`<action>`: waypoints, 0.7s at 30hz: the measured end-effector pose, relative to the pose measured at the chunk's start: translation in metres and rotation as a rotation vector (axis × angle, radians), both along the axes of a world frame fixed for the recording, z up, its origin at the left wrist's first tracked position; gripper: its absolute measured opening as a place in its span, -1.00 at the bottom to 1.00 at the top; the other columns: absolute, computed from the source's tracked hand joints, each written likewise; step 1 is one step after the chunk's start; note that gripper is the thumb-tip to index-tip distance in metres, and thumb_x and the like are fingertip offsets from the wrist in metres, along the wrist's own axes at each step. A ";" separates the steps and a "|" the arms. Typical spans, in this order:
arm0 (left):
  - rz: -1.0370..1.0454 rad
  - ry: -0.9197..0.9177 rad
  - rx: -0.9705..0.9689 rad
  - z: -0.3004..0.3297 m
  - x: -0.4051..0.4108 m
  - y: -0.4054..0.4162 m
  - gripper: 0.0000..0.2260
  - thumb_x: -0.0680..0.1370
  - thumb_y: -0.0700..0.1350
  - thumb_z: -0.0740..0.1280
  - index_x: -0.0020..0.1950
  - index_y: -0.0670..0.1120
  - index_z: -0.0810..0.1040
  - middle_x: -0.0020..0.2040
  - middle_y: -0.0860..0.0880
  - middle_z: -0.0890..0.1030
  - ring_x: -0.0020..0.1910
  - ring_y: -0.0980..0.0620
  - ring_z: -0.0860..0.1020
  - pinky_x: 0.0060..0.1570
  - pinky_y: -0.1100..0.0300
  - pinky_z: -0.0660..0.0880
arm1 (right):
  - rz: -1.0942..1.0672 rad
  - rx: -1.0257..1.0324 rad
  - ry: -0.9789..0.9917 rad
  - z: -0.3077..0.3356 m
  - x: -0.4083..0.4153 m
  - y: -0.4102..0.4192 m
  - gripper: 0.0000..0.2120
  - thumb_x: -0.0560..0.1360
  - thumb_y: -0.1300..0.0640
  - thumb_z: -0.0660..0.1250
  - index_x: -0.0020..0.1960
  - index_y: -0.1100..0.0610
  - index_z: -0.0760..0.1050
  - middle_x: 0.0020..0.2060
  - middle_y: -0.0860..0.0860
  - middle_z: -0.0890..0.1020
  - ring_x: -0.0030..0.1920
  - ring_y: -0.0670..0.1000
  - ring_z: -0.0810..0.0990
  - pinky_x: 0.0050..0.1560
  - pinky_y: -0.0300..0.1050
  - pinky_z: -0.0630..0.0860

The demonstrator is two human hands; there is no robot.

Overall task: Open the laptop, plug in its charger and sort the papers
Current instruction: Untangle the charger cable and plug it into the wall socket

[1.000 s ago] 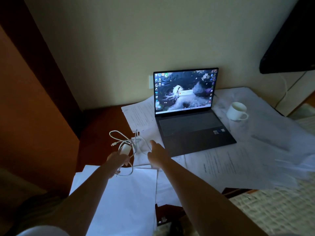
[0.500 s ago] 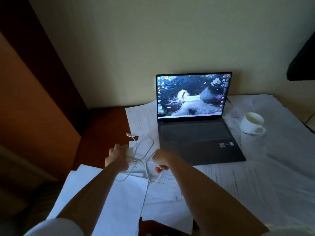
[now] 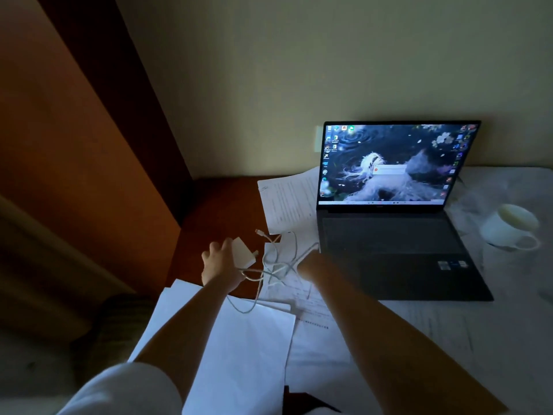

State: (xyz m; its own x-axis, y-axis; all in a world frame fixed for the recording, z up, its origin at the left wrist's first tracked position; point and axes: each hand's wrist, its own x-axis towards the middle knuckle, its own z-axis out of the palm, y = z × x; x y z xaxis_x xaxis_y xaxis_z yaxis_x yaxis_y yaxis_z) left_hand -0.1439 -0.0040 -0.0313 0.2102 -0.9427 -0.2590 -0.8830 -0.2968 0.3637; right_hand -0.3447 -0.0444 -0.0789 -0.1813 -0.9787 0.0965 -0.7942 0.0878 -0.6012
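The dark laptop (image 3: 398,244) stands open on the table, its screen lit. My left hand (image 3: 220,265) grips the white charger brick (image 3: 244,254) just above the table, left of the laptop. From the brick a tangled white cable (image 3: 278,259) loops toward my right hand (image 3: 311,265), which holds it near the laptop's front left corner. The cable's plug end (image 3: 259,232) hangs free beyond the brick. Printed papers (image 3: 287,202) lie scattered under and around the laptop, and blank sheets (image 3: 248,339) lie near me.
A white cup (image 3: 508,229) stands right of the laptop on papers. A wall socket plate (image 3: 317,138) shows behind the screen's left edge. A wooden panel (image 3: 74,163) rises at the left. Bare dark wood table (image 3: 221,205) shows left of the papers.
My left hand has lifted the charger brick and turned it up into sight. My right hand has taken hold of the cable and drawn it toward the laptop. The camera moved closer.
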 end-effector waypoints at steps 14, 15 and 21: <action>0.103 0.427 0.125 -0.024 0.040 -0.063 -0.41 0.55 0.15 0.27 0.51 0.00 0.17 0.24 -0.18 0.47 -0.27 -0.04 0.62 -0.54 0.28 0.41 | 0.011 0.677 -0.080 0.028 0.045 -0.005 -0.83 0.51 0.27 0.24 -0.22 0.24 0.54 -0.35 0.06 0.62 -0.20 0.09 0.68 0.02 -0.07 0.61; 0.152 0.481 0.143 -0.023 0.043 -0.065 -0.40 0.56 0.18 0.24 0.52 0.00 0.15 0.23 -0.17 0.49 -0.38 -0.01 0.61 -0.60 0.29 0.36 | -0.016 0.641 -0.072 0.033 0.046 -0.007 -0.82 0.51 0.24 0.21 -0.19 0.24 0.54 -0.30 0.07 0.63 -0.17 0.10 0.67 0.02 -0.07 0.59; 0.434 0.858 0.208 -0.007 0.052 -0.065 -0.52 0.58 0.22 0.16 0.41 0.02 0.24 0.22 -0.20 0.42 -0.19 -0.13 0.62 -0.64 0.31 0.41 | 0.059 0.717 -0.422 0.053 0.072 -0.004 -0.79 0.59 0.18 0.15 -0.21 0.05 0.40 -0.25 0.04 0.54 -0.32 -0.05 0.53 -0.24 -0.20 0.46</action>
